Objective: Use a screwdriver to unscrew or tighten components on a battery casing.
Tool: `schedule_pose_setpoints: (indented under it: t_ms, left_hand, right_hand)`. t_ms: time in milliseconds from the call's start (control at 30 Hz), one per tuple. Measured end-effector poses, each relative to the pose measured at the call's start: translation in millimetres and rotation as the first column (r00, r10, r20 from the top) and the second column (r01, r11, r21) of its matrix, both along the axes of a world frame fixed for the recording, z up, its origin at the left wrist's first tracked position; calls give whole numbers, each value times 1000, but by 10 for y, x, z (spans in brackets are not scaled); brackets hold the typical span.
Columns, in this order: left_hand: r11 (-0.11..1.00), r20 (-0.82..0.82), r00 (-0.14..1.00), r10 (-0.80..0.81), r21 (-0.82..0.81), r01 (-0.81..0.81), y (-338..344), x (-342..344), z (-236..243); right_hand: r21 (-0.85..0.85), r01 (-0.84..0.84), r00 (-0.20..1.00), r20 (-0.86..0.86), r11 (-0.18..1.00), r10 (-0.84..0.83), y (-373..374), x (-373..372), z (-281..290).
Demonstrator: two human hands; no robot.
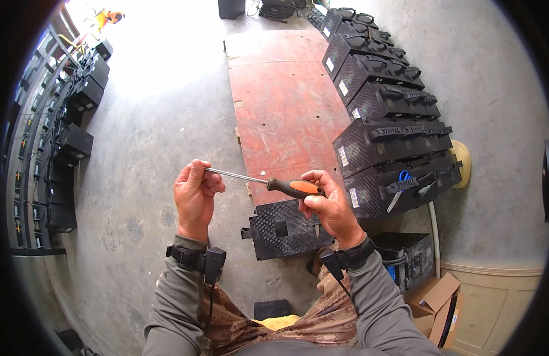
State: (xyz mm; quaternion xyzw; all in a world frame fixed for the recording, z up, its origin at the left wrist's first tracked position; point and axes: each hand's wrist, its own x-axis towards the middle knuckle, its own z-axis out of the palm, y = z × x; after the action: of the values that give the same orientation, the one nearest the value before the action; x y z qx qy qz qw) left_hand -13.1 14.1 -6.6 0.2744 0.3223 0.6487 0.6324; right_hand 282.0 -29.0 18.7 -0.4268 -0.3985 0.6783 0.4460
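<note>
A screwdriver (286,187) with a black and orange handle is held level in front of me, above the floor and the red board. My right hand (334,210) is closed around the end of its handle. The fingers of my left hand (194,199) pinch the shaft near its tip. Below my right hand, a black textured panel (265,240) with a small square opening lies at the near end of the red board (280,107). A small pointed object (317,230) rests on this panel, partly hidden by my hand.
Black cases with handles (399,139) stand in a row along the right. Blue-handled scissors (396,196) lie on the nearest one. An open cardboard box (431,302) sits at lower right. Along the left runs a metal rack (34,148) with black boxes and cables.
</note>
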Motion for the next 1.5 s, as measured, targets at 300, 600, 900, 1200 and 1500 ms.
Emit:
schedule_pose_setpoints:
  t_ms: [300,600,900,1200,1500]
  left_hand:
    - [1000,-17,1000,11,-14,-11,2,37,83]
    - [999,-37,999,17,-37,-19,2,48,43]
    - [1000,-27,1000,0,1,0,-6,37,65]
    - [999,-51,999,5,-43,-7,2,29,43]
    - [1000,-40,999,-3,-17,2,102,-100,-51]
  right_hand:
    - [-88,-62,998,-31,994,59,18,86,-4]
    - [47,30,998,59,998,-33,-12,-18,54]
    - [-98,-52,999,-15,994,50,29,53,58]
    - [13,38,999,21,999,-38,-2,-46,35]
    - [-10,7,1000,-3,1000,-7,77,-87,-57]
